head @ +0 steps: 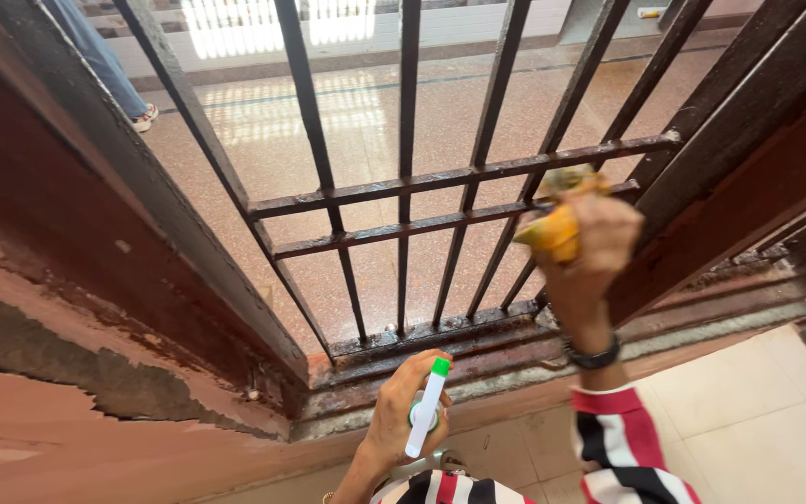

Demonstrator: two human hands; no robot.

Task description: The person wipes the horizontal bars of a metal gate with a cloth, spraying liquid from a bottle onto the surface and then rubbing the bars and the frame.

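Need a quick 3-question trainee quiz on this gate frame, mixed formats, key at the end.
1. True or false: the right hand presses a yellow cloth against the barred metal gate.
2. What does the left hand hold? A) paintbrush B) white bottle with a green cap C) hammer
3. Fill in: the wall on the left shows ____ paint.

Key: 1 true; 2 B, the bottle; 3 peeling.
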